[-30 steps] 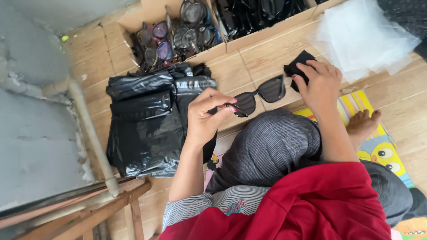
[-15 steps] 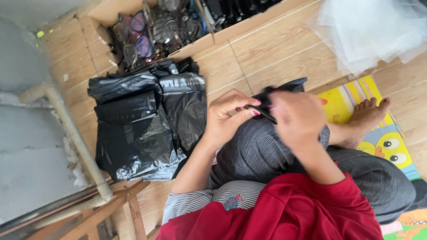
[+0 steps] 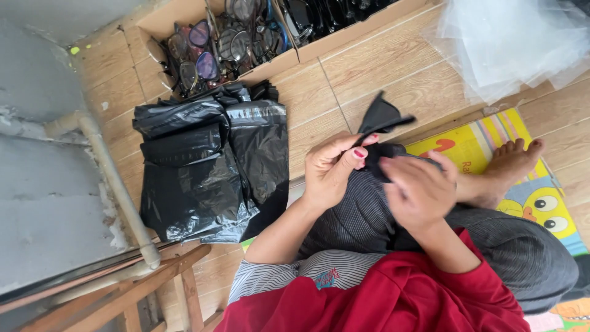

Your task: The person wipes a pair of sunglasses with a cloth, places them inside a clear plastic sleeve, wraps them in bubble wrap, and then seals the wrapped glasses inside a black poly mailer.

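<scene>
Both hands, left [image 3: 332, 175] and right [image 3: 419, 192], now grip one black pouch [image 3: 380, 117]; the sunglasses seen earlier are gone from view.

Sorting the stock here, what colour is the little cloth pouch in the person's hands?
Black. The pouch pinched by the left hand and right hand shows in the head view.

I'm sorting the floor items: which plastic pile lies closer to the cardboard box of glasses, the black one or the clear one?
The black plastic bags: their top edge touches the cardboard box of glasses. The clear plastic sheets lie apart, at the far right.
</scene>
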